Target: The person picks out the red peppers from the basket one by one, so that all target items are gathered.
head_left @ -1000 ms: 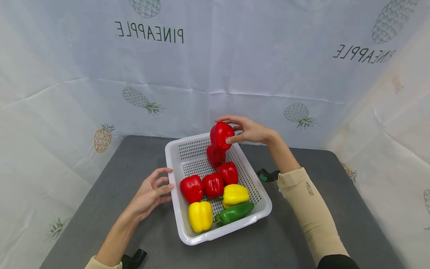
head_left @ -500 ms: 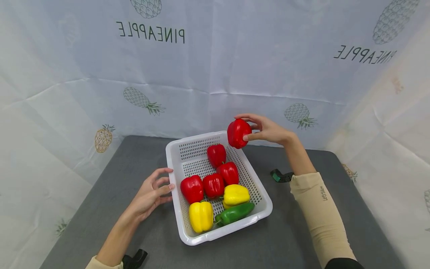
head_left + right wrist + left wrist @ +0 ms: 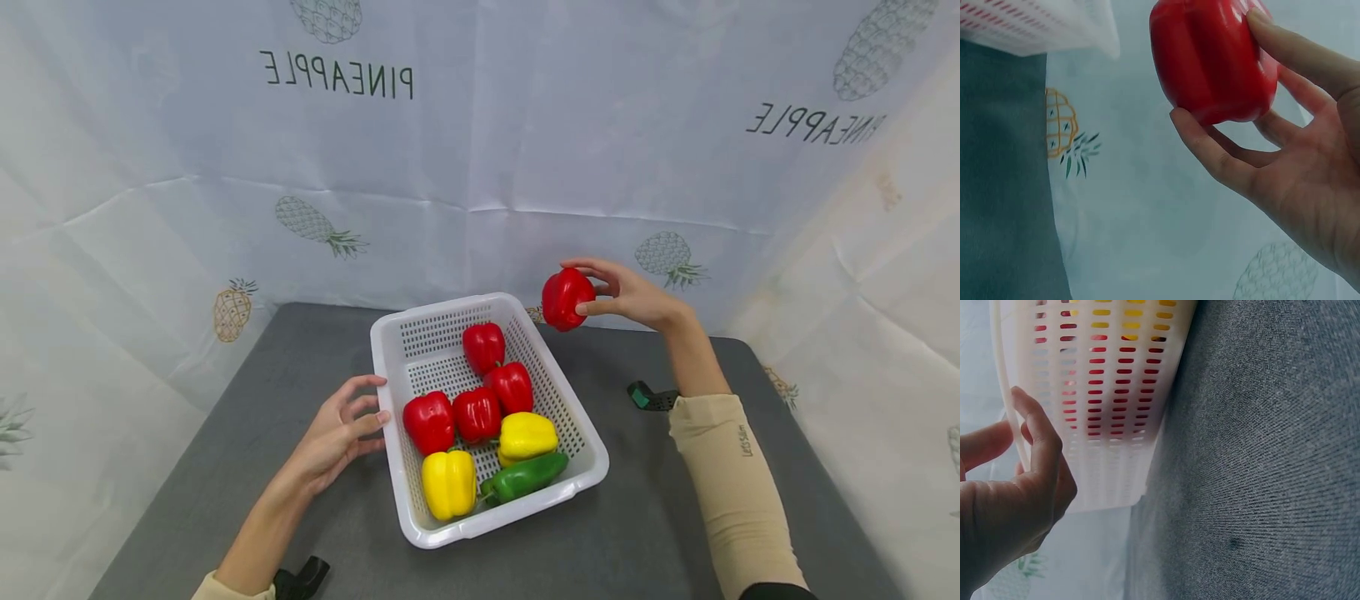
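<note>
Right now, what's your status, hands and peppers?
Right hand holding red pepper aloft, clear of basket. Left hand gripping basket's rim. Seven peppers inside. Nothing visible in the way.

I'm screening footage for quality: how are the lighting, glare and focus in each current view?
Head: bright, warmer on the cloth backdrop at right, with small highlights on the glossy yellow bell peppers; left wrist: dimmer, the left hand in shade; right wrist: bluish-green cast, glare on the held red bell pepper, the white basket's corner soft.
</note>
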Motion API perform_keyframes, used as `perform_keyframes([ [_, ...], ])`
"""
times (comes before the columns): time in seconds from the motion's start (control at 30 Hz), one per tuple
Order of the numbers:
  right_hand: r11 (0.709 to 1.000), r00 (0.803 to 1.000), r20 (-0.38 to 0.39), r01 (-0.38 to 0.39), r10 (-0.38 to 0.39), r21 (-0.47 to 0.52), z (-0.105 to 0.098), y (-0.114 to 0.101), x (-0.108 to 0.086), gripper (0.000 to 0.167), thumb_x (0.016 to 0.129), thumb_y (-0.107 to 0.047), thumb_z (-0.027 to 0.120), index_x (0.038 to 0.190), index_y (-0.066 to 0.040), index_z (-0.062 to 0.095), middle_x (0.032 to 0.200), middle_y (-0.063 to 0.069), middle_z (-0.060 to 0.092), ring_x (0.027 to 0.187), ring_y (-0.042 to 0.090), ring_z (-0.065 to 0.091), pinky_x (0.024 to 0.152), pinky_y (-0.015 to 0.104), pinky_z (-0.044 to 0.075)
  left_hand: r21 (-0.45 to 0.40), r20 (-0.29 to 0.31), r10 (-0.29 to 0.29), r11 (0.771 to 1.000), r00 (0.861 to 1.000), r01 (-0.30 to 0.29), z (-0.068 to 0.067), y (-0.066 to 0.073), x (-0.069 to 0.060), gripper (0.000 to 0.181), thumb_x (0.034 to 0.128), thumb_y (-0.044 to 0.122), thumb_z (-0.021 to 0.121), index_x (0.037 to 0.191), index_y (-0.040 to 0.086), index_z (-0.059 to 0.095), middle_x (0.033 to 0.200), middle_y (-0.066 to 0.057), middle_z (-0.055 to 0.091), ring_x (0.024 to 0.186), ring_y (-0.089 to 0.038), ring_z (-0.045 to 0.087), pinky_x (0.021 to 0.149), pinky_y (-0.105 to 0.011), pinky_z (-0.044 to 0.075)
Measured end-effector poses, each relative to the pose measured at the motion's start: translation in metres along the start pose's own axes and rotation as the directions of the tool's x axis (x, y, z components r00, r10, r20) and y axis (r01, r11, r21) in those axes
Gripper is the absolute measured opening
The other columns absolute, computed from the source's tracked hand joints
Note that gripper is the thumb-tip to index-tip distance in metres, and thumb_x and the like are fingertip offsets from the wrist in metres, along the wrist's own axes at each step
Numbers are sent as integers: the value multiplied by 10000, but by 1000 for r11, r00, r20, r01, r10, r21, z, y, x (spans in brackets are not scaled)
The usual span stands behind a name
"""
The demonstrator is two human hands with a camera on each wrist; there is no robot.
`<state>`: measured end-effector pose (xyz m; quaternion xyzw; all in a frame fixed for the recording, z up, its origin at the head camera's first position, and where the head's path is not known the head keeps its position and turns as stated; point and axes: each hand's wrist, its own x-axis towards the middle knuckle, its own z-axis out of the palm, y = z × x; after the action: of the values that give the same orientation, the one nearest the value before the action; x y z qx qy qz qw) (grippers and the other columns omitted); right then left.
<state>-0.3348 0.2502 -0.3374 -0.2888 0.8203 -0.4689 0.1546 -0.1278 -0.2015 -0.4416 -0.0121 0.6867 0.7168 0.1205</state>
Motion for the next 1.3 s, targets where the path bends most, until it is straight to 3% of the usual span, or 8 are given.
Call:
perform_keyframes([
  [0.23,999,999,-26,-40,39,-32,-8,15,-9,790,946,-52,790,1639,-67,412,1670,134,456,1472,373,463,928,311,641,9,-5,3,1000,1000,-3,2,-1,0,663,1037,98,698,1588,106,329,1458,-290,522,1187,-300,663,950,-438,669],
  [0.5,993,997,-31,-76,73,-87,-11,36,-12,812,922,-62,818,1635,-78,428,1674,161,453,1480,412,458,922,293,629,9,-6,0,1000,1000,0,0,-1,0,649,1043,86,686,1583,106,327,1403,-226,566,1169,-274,668,945,-426,670],
  [0.77,991,997,-26,-76,74,-113,-9,54,-14,793,933,-98,815,1626,-47,432,1676,177,453,1521,396,415,1076,425,572,4,-5,-7,1000,1000,7,-1,0,2,643,1044,94,691,1577,120,333,1405,-206,570,1173,-268,666,946,-423,670],
  [1.0,988,992,-20,-123,122,-92,-10,65,-15,790,933,-66,808,1626,-40,430,1690,197,426,1558,440,368,1047,375,577,11,7,-8,1000,1000,8,-7,3,10,645,1046,93,687,1582,119,329,1422,-230,559,1168,-261,669,944,-413,670],
  [1.1,985,989,-26,-147,146,-85,-10,69,-14,789,929,-64,809,1624,-45,436,1694,203,421,1566,454,354,1085,475,586,15,15,-7,1000,1000,7,-10,3,15,647,1046,97,686,1584,123,327,1456,-260,535,1181,-267,665,950,-423,669],
  [1.2,981,984,-35,-175,172,-80,-10,73,-14,788,927,-65,810,1623,-51,442,1696,206,421,1569,459,347,1154,617,526,15,22,-7,1000,1000,7,-13,4,19,647,1047,99,686,1584,125,326,1465,-265,529,1188,-274,661,954,-431,668],
  [1.3,976,979,-40,-202,199,-83,-10,77,-13,796,922,-71,815,1626,-67,444,1698,205,419,1565,458,348,1186,680,475,16,26,-11,1000,1000,11,-16,5,24,646,1047,98,686,1583,128,326,1460,-254,535,1191,-277,660,955,-432,667],
])
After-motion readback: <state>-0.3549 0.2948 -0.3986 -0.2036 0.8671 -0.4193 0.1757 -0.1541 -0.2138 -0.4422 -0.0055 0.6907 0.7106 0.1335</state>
